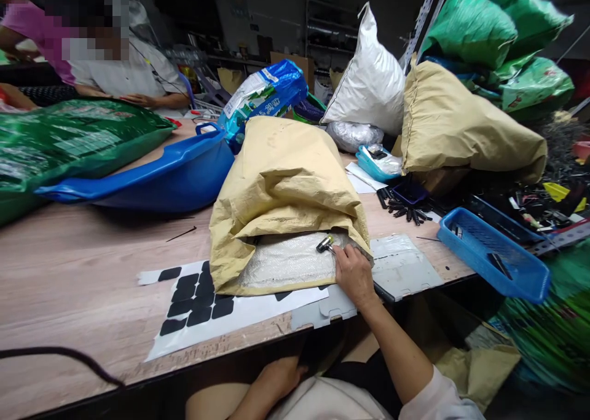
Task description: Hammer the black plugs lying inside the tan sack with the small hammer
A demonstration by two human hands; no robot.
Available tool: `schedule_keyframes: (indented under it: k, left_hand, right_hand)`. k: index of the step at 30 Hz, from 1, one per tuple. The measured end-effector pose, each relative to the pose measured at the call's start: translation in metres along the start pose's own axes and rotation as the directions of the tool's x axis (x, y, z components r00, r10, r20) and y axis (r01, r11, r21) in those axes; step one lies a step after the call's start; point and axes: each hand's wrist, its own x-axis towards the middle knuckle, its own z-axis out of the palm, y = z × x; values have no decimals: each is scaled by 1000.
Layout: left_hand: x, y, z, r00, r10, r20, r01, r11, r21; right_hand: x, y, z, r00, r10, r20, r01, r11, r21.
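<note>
My right hand [354, 273] rests at the mouth of a tan paper sack [286, 186] lying on the wooden table [83, 272]. Its fingers pinch a small silver and yellow part [325, 243] against the clear bubble-like bag [286, 261] inside the sack. My left hand [279, 378] is down below the table edge, on a pale bag in my lap; its fingers curl over the bag's top, and what they hold is hidden. A white sheet with several black stickers [196, 300] lies under the sack's front.
A blue plastic tub [166, 174] and a green sack [69, 140] lie at the left. A blue basket [495, 254] overhangs the right edge, with black parts [405, 208] behind it. More sacks are piled at the back. Another person [106, 57] sits at far left. A black cable [59, 355] crosses the near-left.
</note>
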Motion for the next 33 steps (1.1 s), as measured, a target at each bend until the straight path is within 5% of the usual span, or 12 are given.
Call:
schedule_keyframes:
  k: [2,4,7,9,10,12,14,16,19,22,27,33]
  left_hand:
    - [-23,20,-23,988,128,86,-131,991,30]
    - [-40,44,-57,902,384,196,-370,923,-107]
    - [-38,69,-115,875,482,-30,-479,858,-183]
    - [-20,71,-147,882,324,-343,-345,939,1]
    - [-7,69,-160,838,206,-505,-188,978,87]
    - [17,63,-180,677,36,-735,126,978,164]
    - [37,57,-196,546,-52,-836,328,932,156]
    - [48,54,-207,507,-121,-853,424,897,125]
    - [52,51,-214,531,-196,-825,479,872,102]
    - [45,45,-204,587,-124,-800,417,893,168]
    - [38,39,-164,717,226,-659,-33,956,291]
    - [47,34,-149,682,358,-638,-316,931,184]
  right_hand:
    - [1,0,-1,1000,0,-3,0,1000,-6]
    - [1,1,-1,1000,-9,-8,9,1000,-7]
    - [1,2,-1,1000,-21,-17,21,1000,-3]
    - [1,3,0,999,-30,-28,30,1000,-7]
    - [1,3,0,999,-32,-33,32,999,-10]
    - [1,3,1,999,-27,-41,26,1000,-13]
    - [1,3,2,999,-18,-42,18,1000,-8]
    - [1,2,2,999,-16,-36,17,1000,3]
    - [1,2,1,999,-16,-31,16,1000,10]
    - [2,1,0,1000,-13,-25,13,1000,11]
    - [1,0,-2,1000,-7,5,7,1000,15]
    - [3,4,-1,1000,14,25,-15,999,49]
